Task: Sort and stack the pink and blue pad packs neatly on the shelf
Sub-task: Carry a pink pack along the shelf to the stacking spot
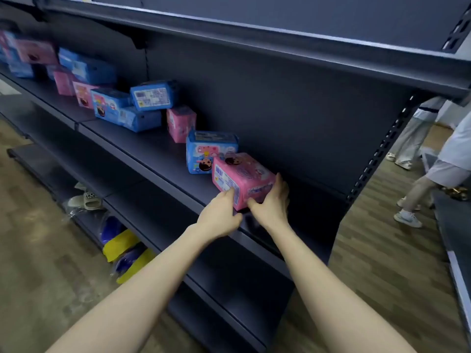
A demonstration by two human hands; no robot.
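Observation:
A pink pad pack (242, 178) lies tilted on the dark shelf (158, 154) at its right end. My left hand (220, 216) touches its near left corner with the fingertips. My right hand (271, 202) grips its near right end, fingers curled round the side. Just behind it stands a blue pack (210, 151), then an upright pink pack (180, 123). Further left, blue packs (150, 98) and pink packs (84, 94) lie jumbled and partly piled on each other.
The shelf's right part behind the held pack is bare. Another shelf board (254, 29) hangs overhead. Lower shelves hold sandals (86, 197) and blue and yellow bags (122, 247). People (433, 174) stand in the aisle to the right.

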